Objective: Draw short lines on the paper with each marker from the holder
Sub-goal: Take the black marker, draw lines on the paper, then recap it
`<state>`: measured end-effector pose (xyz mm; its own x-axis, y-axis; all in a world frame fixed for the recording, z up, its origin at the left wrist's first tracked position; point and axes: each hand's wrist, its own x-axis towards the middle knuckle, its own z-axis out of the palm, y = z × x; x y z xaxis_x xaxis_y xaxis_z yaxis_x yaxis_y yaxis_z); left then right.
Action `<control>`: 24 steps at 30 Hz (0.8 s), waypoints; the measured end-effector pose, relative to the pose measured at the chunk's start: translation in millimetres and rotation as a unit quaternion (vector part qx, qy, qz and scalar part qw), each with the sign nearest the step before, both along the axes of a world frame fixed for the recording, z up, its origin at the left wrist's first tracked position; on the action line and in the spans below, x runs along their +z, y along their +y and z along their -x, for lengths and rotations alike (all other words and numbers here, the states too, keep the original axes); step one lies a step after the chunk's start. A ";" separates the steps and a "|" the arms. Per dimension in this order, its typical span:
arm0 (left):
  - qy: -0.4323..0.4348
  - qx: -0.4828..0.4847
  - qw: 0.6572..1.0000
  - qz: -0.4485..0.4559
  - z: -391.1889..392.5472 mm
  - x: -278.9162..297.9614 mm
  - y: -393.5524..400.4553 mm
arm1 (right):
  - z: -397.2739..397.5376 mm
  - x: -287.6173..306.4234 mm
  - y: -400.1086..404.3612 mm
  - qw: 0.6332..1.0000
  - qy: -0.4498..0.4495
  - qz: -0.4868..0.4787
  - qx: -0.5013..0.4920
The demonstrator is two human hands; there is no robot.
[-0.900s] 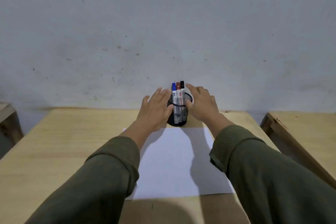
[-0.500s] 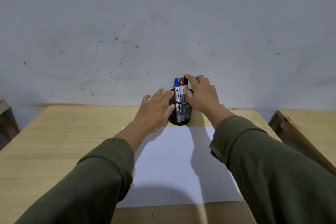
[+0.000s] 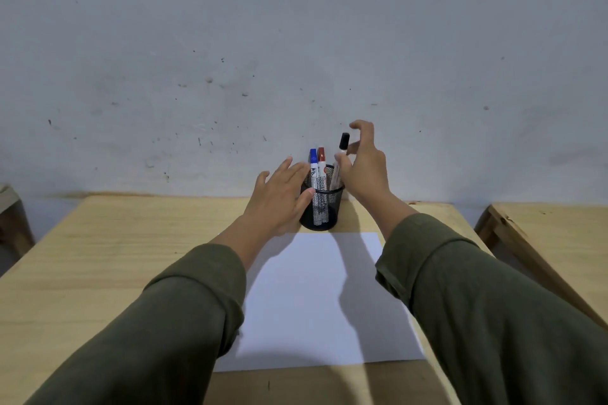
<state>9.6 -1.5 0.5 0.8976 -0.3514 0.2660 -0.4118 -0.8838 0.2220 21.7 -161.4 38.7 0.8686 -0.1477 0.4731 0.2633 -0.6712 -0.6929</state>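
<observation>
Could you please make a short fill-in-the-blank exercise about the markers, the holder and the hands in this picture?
1. The right hand pulls up the marker with the ____ cap.
2. The left hand rests against the ____ mesh holder.
3. The blue marker and the red marker stand ____ the holder.
4. The sheet of paper bears ____ lines.

Missing words: black; black; in; no

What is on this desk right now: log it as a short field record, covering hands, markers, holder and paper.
left hand: open, against the holder's left side
right hand: pinching the black marker
black marker: tilted, raised partly out of the holder
blue marker: upright in the holder
red marker: upright in the holder
holder: black mesh cup, just beyond the paper's far edge
paper: white, no lines visible
table: light wood
</observation>
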 end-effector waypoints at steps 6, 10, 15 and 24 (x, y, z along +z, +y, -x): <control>0.003 0.004 0.995 0.100 9.0 39.9 -7.4 | 23.4 52.9 4.7 0.987 -0.134 -0.086 0.012; 0.028 0.031 0.948 0.315 31.8 64.7 -14.0 | 55.3 53.6 11.8 0.986 -0.083 -0.125 0.066; 0.138 0.001 0.845 0.517 66.5 79.4 -12.7 | 99.6 32.7 18.9 0.982 0.004 -0.140 0.125; 0.155 0.060 0.786 0.596 103.4 72.6 1.7 | 149.9 34.4 20.4 0.956 0.104 -0.163 0.223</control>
<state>-93.8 0.2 73.1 0.9920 0.0730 0.1034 -0.1036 -0.0011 0.9946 -128.3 -140.9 73.1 0.9495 0.1492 0.2761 0.3074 -0.2643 -0.9141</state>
